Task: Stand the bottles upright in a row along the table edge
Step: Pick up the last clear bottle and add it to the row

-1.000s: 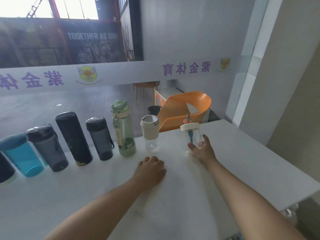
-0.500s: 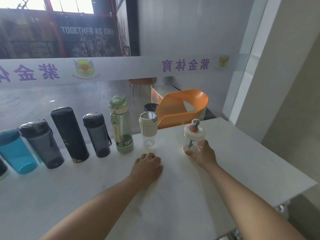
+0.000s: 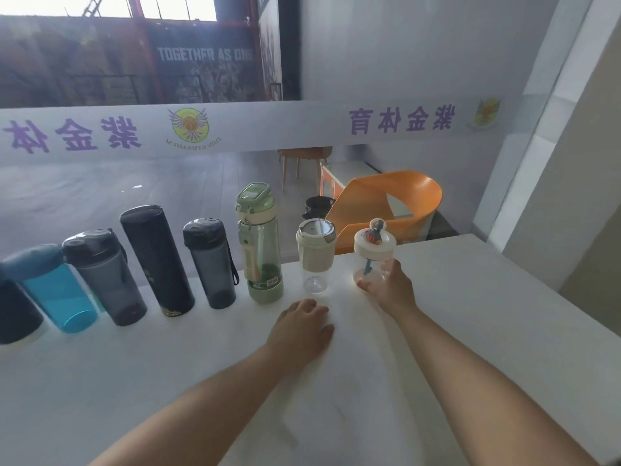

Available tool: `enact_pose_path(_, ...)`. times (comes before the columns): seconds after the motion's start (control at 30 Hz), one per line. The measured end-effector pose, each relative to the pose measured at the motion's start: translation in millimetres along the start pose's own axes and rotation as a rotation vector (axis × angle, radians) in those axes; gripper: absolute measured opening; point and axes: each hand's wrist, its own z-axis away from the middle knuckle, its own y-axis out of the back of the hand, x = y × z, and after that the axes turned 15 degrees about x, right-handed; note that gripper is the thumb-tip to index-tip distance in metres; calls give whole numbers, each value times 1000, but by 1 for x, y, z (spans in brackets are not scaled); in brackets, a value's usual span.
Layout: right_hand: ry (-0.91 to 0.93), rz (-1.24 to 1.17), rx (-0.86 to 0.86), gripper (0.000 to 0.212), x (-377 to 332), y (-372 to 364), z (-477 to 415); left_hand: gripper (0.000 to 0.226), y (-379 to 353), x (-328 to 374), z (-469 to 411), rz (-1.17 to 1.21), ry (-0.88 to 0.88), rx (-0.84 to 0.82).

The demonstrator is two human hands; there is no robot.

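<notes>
Small clear plastic bottle with white figurine-topped lid (image 3: 373, 253): upright at far edge of white desk (image 3: 487, 324), right end of row, just beside cream-sleeved clear bottle (image 3: 315, 255), not touching. Base contact with desk unclear. Gripped low by right hand (image 3: 391, 290), fingers (image 3: 395, 269) curled round body. Left hand (image 3: 302, 327) resting on desk, fingers loosely curled, holding nothing. Further left, all upright: tall green bottle (image 3: 260, 243), dark grey strap bottle (image 3: 210, 264), tall black flask (image 3: 156, 260), smoky grey shaker (image 3: 104, 277), blue bottle (image 3: 55, 289). Orange plastic chair (image 3: 386, 200) behind desk.

Your clear, white-lidded bottle (image 3: 373, 250) stands upright, rightmost along the surface (image 3: 470, 314) edge, just beside the cream-sleeved bottle (image 3: 315, 255).
</notes>
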Motion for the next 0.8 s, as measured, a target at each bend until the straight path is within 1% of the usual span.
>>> enact_pose_path(0.03, 6, -1, 3, 79, -1, -3, -1, 38, -1, 0, -2, 26, 29, 4)
enact_pose_path(0.07, 14, -1, 4, 80, -3, -7, -3, 34, -3, 0, -4, 83, 98, 25)
enact_pose_path(0.17, 26, -12, -8, 79, -7, -13, -4, 25, -4, 1, -12, 296, 353, 156)
enact_pose_path(0.2, 24, -21, -10, 78, -8, -14, -4, 29, -2, 3, -16, 345, 416, 193)
enact_pose_path(0.27, 17, -36, -22, 80, -9, -14, -4, 50, -1, 8, -23, 420, 516, 242)
enact_pose_path(0.33, 16, -45, -30, 85, -9, -14, -4, 66, -1, 14, -31, 454, 573, 260)
enact_pose_path(0.43, 21, -47, -31, 88, -8, -12, -4, 71, -7, 18, -43, 474, 625, 288)
enact_pose_path(0.53, 28, -40, -36, 86, -6, -11, -4, 73, -13, 18, -54, 500, 661, 313)
enact_pose_path(0.67, 45, -43, -37, 82, -6, -10, -5, 61, -16, 14, -65, 493, 643, 335)
enact_pose_path(0.8, 48, -36, -40, 83, -6, -14, -9, 63, -22, 11, -68, 501, 627, 348)
